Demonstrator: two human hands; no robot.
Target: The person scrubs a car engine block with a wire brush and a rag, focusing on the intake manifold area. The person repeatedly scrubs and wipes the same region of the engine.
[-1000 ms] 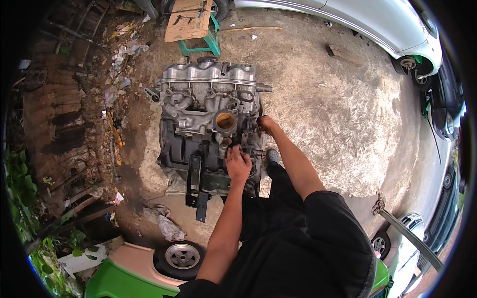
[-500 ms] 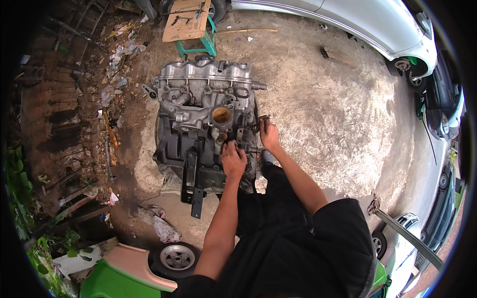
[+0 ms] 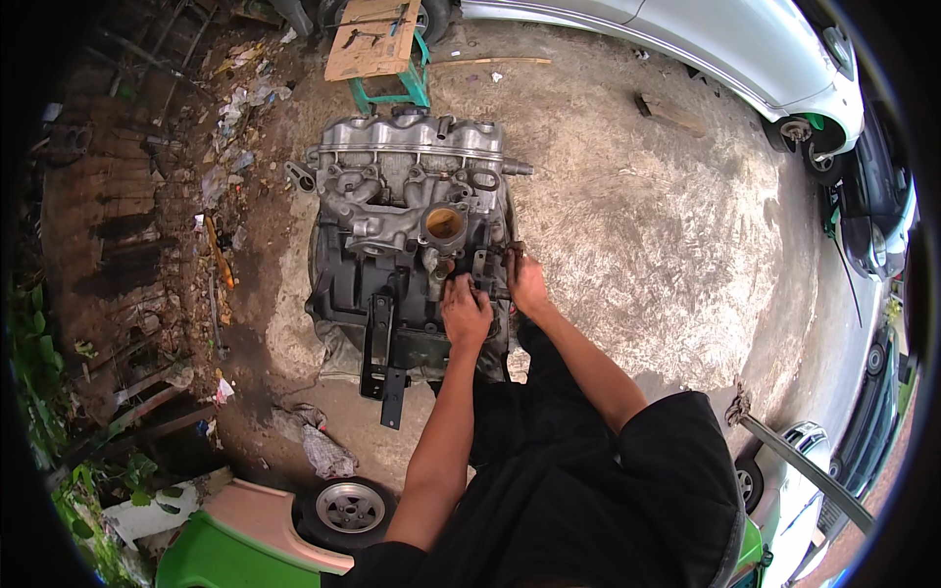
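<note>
A grey and black car engine stands on the ground in front of me, its ribbed metal valve cover at the far end. My left hand rests on the near right part of the block, below the round intake opening. Its fingers are curled down around something I cannot make out. At the engine's right edge is my right hand, its fingers pressed together on a small dark part too hidden to name. A black metal bracket sticks up from the block, left of my left hand.
Beyond the engine, a green stool carries a brown board with small tools. A silver car stands at the far right. Near me on the left lie a loose wheel and a crumpled cloth. Litter lines the left side.
My right hand has moved a little nearer to me along the engine's right edge, closer to my left hand. The left hand stays at about the same spot on the block.
</note>
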